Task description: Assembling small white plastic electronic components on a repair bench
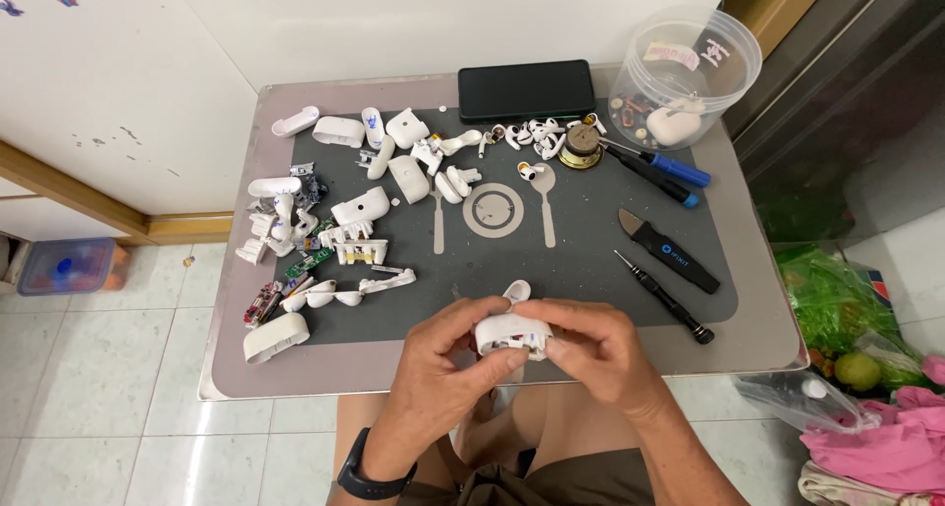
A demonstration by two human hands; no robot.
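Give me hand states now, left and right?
Left hand: closed on the white case.
Right hand: closed on the same case, fingers over its top.

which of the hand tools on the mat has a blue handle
The screwdriver at the far right, beside the clear plastic tub; the other tools have black handles.

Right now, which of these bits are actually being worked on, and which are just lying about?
In hand:
- white earbud case, pinched between the left hand and the right hand

Lying about:
- black phone
- clear plastic tub
- blue-handled screwdriver
- black pry tool
- black screwdriver
- loose white shells and circuit boards on the grey mat
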